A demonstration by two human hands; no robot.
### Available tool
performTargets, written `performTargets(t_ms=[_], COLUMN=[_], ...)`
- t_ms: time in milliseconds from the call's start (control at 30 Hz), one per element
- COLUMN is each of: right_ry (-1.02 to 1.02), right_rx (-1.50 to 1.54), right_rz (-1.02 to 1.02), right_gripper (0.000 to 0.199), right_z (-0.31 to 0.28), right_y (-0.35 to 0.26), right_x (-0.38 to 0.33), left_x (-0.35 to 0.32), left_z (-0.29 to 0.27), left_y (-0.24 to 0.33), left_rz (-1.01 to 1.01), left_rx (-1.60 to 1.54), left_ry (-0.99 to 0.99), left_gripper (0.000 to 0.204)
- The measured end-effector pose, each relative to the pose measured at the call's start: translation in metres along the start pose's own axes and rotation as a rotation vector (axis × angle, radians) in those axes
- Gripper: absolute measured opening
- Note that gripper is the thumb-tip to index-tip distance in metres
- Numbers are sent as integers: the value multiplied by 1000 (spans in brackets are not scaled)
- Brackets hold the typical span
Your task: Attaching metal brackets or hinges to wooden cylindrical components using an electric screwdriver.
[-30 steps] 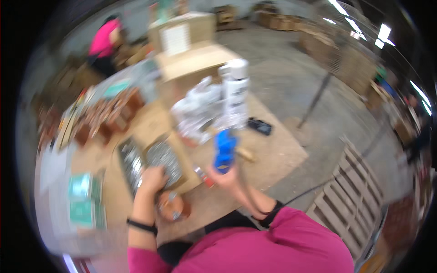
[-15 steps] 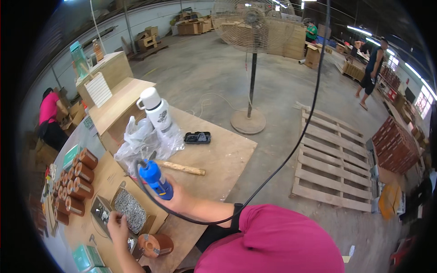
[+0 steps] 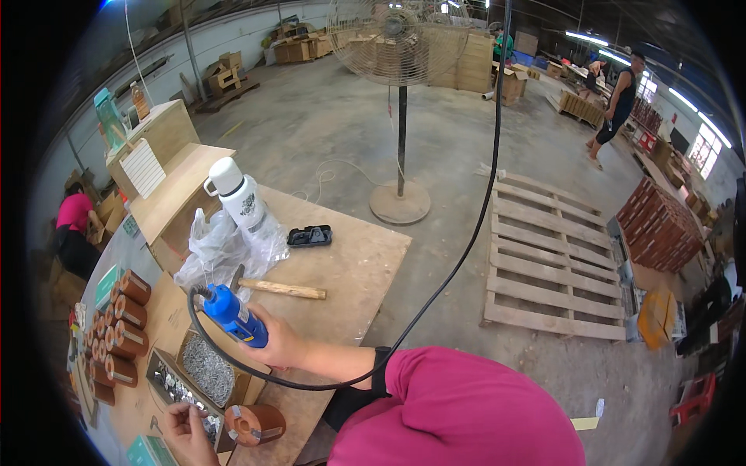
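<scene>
My right hand grips a blue electric screwdriver with a black cable, held above the table. My left hand is at the near end of a narrow open box of small shiny metal pieces. Its fingers are drawn together; whatever lies between them is too small to make out. Beside that box stands a cardboard box full of screws. Just right of my left hand, a brown cylinder with a round hole and a metal strip on its end lies on its side.
Several brown cylinders stand stacked at the left. A wooden-handled hammer, a plastic bag, a white flask and a black tray are farther back. Beyond the table stand a fan and a pallet.
My left hand has moved nearer along the box of metal pieces. The screwdriver stays in my right hand. The whole view has shifted, with the table things now farther left.
</scene>
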State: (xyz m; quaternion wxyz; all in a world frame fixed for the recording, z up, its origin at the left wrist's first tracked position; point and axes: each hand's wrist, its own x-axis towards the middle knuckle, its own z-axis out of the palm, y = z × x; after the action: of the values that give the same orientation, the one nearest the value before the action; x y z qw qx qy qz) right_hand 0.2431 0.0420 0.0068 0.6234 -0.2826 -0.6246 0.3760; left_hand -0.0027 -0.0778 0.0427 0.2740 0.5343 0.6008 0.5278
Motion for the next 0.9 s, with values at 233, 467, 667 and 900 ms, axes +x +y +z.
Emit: performTargets(t_ms=[233,467,667,900], right_ry=[45,1,-5,-40], right_rx=[180,843,843,868], right_rz=[72,125,147,147], right_gripper=[51,51,52,51], right_z=[-10,-16,-18,-16], right_y=[-61,-111,-118,-123], right_x=[18,20,13,11], left_x=[-43,-56,-60,-65], left_z=[50,75,84,83], left_y=[25,20,14,17], left_rz=[47,77,131,95], left_rx=[-54,-197,-199,-192], left_ry=[-144,-187,-150,-124], left_gripper=[11,16,15,14])
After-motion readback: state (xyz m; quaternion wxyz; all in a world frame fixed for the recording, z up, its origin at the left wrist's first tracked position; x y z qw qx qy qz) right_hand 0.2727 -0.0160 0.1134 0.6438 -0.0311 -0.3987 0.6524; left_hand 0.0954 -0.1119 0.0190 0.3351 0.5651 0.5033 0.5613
